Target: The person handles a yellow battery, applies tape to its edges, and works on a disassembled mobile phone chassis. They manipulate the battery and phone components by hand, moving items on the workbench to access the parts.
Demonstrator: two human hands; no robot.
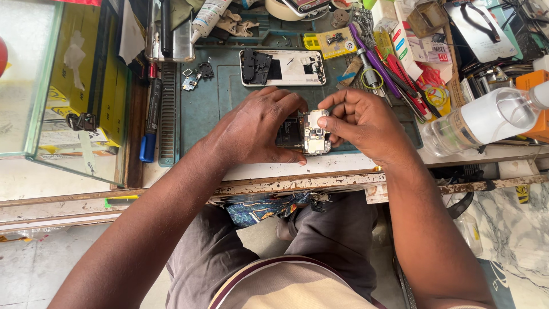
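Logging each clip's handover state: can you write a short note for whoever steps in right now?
Left hand: steadies the opened phone on the teal mat.
Right hand: fingertips pinch a small silvery part at the phone's upper end.
Nearby: a separate phone frame lies above on the mat, small loose parts to its left, tools to the right.
Done: the phone is open, its board exposed.
Left: the phone is not closed up.

Head view, steeply down, close
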